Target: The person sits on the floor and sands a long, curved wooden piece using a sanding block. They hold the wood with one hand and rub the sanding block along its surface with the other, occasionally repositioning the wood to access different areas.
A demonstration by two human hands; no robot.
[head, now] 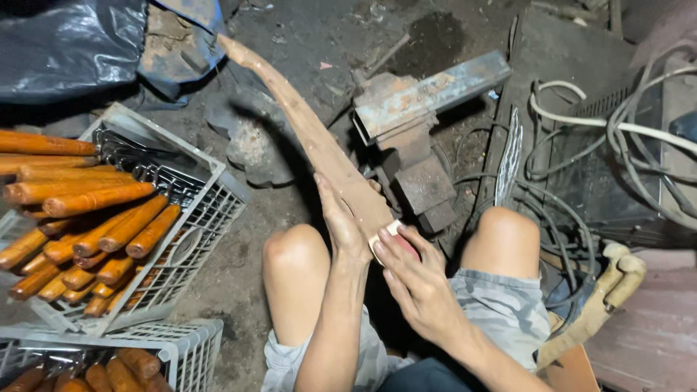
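We see our left hand (pixel 341 221) laid flat along the near end of a long, curved, rust-brown metal blade (pixel 305 123), fingers stretched out and pressed against its side rather than curled round it. Our right hand (pixel 414 272) cups the blade's near butt end, fingers bent loosely about a small pale pad (pixel 392 229) held against the metal. The blade rises from between our bare knees toward the far left. Just right of it stands a rusty iron vice (pixel 414 123). At the left, a white plastic crate (pixel 210 210) holds orange-brown wooden handles (pixel 94 225).
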